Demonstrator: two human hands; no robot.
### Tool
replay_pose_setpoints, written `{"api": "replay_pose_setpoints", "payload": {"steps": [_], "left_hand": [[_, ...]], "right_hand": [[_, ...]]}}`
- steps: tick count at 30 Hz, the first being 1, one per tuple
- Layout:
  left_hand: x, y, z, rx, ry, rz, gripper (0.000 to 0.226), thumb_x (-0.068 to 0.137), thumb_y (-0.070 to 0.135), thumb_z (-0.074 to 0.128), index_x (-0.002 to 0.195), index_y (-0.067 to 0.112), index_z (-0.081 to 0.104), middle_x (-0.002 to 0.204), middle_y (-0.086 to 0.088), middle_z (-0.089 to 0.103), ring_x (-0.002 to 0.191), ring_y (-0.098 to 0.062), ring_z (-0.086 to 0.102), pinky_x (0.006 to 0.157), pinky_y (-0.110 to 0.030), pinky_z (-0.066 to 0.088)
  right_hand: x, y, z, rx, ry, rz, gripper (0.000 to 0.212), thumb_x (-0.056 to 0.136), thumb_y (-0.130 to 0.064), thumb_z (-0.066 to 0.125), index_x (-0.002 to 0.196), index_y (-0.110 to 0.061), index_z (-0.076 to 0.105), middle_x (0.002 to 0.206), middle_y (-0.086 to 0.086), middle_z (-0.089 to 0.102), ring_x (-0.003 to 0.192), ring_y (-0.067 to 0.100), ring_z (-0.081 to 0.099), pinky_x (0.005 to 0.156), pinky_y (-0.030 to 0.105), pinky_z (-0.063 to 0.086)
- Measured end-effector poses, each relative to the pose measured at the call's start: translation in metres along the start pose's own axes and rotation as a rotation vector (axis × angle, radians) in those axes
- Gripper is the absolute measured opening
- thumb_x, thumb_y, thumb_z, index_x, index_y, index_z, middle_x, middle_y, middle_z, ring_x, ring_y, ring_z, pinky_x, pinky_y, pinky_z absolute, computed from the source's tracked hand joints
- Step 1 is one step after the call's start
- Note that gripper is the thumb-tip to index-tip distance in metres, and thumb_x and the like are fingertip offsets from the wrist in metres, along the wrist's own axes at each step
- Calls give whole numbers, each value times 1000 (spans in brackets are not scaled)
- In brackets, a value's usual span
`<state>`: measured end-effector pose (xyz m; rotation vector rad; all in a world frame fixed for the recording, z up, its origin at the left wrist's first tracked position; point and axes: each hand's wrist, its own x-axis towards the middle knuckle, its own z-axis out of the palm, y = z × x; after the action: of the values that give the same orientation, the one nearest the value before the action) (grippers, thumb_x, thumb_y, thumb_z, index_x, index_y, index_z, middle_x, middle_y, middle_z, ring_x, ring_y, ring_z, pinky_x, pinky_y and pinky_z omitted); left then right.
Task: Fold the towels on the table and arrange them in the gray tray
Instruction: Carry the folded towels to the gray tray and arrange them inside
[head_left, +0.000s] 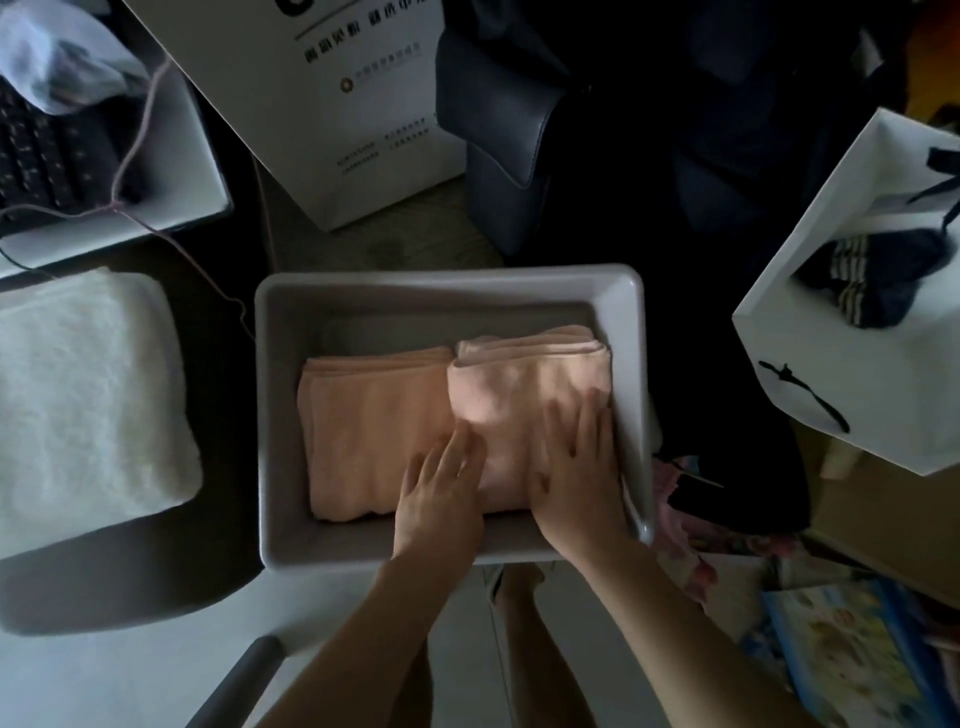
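Note:
A gray tray (280, 415) sits in the middle of the view. Two folded towels lie side by side inside it: an orange-pink towel (363, 431) on the left and a paler pink towel (514, 384) on the right. My left hand (436, 493) rests flat with straight fingers at the seam between the two towels. Flat on the near right part of the pale pink towel lies my right hand (576, 467), close to the tray's right wall. A folded white towel (88, 400) lies on the table to the left of the tray.
A laptop (47, 156) with a plastic bag on it sits at the far left. A white printed box (353, 104) stands behind the tray. A white paper bag (883, 322) with dark cloth on it is at the right.

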<state>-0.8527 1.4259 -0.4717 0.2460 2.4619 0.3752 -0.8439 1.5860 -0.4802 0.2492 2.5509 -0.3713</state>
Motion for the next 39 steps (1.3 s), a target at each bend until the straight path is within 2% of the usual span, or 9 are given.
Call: {"api": "replay_pose_setpoints", "payload": {"steps": [9, 13, 16, 20, 28, 32, 34, 37, 39], "left_hand": [[12, -17, 2, 19, -135, -13, 65, 100, 29, 41, 156, 36, 10, 165, 16, 4, 152, -8, 2, 118, -58, 0], [6, -23, -6, -11, 14, 52, 66, 88, 23, 66, 147, 36, 40, 159, 8, 33, 147, -18, 28, 118, -52, 15], [4, -25, -3, -31, 138, 40, 56, 75, 24, 81, 127, 35, 64, 130, 1, 61, 119, -26, 58, 106, -47, 39], [21, -19, 2, 55, 128, -65, 51, 72, 29, 80, 119, 35, 62, 121, 7, 59, 114, -21, 55, 111, -42, 28], [-1, -5, -27, -149, 57, -89, 48, 90, 23, 60, 137, 28, 50, 141, 1, 44, 126, -24, 42, 114, -38, 28], [-59, -40, -80, -521, 394, -105, 36, 88, 8, 66, 123, 16, 66, 129, 0, 58, 116, -22, 56, 97, -42, 49], [-88, -77, -108, -587, 619, -173, 30, 89, 4, 65, 117, 16, 68, 121, 3, 60, 110, -18, 61, 90, -39, 54], [-118, -152, -145, -582, 891, -441, 33, 89, 8, 64, 117, 26, 62, 120, 9, 56, 102, -9, 57, 83, -24, 51], [-126, -206, -158, -555, 905, -677, 39, 91, 21, 63, 128, 26, 52, 131, -2, 51, 117, -22, 49, 93, -40, 45]], "right_hand": [[19, 11, -4, 181, -164, -9, 89, 91, -32, 51, 158, -24, -7, 162, 12, -26, 150, 32, -18, 123, 47, 7], [-7, 4, -17, 367, -86, 143, 93, 86, -35, 51, 156, -25, -9, 166, 1, -6, 151, 25, 11, 117, 43, 31], [-20, 0, -16, 550, -139, 414, 94, 73, -45, 48, 154, -30, 3, 156, 3, 33, 135, 24, 42, 108, 46, 41], [-8, -1, -13, 642, -218, 430, 80, 80, -39, 55, 148, -12, 24, 147, 10, 45, 130, 27, 47, 104, 47, 45], [-21, -26, -43, 496, -137, 344, 86, 88, -43, 51, 157, -16, 6, 165, 7, 13, 148, 28, 21, 115, 52, 32], [-29, -92, -61, 652, -147, 164, 60, 92, -32, 49, 148, -16, 35, 150, 8, 44, 134, 25, 46, 109, 42, 40], [-28, -143, -66, 798, -240, 81, 53, 90, -35, 47, 142, -24, 46, 137, -6, 56, 121, 10, 56, 95, 23, 45], [-21, -227, -62, 927, -374, -52, 46, 90, -41, 51, 136, -31, 50, 128, -13, 61, 100, -13, 58, 73, 2, 40], [-13, -278, -56, 955, -401, -96, 49, 90, -42, 55, 137, -29, 49, 124, -13, 60, 104, -6, 59, 79, 9, 42]]}}
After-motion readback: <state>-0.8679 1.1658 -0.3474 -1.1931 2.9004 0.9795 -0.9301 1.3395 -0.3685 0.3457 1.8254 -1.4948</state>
